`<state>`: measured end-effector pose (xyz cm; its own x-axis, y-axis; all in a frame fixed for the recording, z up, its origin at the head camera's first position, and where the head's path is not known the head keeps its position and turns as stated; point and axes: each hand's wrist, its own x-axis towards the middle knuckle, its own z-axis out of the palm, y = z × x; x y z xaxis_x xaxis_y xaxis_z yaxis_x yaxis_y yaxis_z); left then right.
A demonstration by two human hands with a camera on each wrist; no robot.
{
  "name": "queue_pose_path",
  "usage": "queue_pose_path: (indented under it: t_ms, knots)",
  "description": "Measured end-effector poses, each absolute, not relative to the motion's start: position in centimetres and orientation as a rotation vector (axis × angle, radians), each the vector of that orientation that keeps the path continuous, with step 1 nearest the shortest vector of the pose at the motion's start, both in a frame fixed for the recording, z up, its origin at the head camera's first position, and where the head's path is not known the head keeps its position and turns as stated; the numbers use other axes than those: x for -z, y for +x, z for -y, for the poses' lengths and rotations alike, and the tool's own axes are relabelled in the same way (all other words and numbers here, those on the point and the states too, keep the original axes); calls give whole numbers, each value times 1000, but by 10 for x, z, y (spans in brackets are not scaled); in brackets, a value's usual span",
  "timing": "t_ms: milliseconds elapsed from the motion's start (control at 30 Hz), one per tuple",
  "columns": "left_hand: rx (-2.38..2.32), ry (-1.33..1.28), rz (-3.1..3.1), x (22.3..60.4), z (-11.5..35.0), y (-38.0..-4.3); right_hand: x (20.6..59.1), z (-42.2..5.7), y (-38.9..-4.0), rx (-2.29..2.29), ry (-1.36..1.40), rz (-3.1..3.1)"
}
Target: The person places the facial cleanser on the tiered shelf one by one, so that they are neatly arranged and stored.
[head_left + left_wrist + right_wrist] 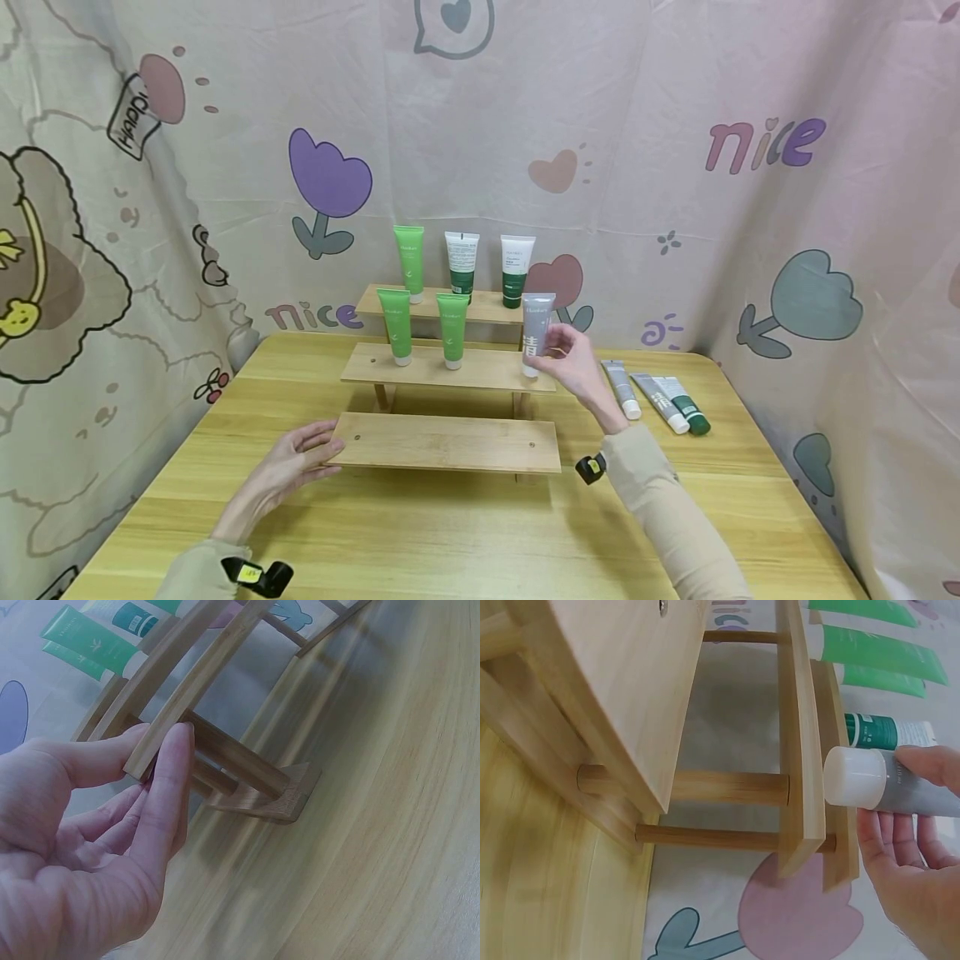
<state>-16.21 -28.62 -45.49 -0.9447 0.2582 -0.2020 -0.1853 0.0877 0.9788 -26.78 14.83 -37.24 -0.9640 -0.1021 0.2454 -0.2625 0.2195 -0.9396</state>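
Note:
My right hand (573, 362) holds a grey squeeze tube (537, 321) upright, white cap down, at the right end of the middle step of a three-step wooden display rack (450, 442). The right wrist view has its white cap (853, 777) close to the board edge; whether they touch I cannot tell. My left hand (300, 457) pinches the left end of the lowest board, thumb and fingers on opposite faces in the left wrist view. Two green tubes (396, 327) stand on the middle step. On the top step are a green tube (410, 258) and two white-and-green tubes (517, 267).
Right of the rack, two grey tubes (621, 390) and a white-and-green tube (684, 406) lie on the wooden table (360, 542). A printed cloth (630, 108) hangs behind and along the sides.

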Motion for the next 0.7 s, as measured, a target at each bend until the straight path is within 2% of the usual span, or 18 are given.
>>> queue_pose_path:
  t_ms: [700]
  knots:
    - [-1920,71,-2054,455,287,-162,374,-132,-272,-1850,390,2331]
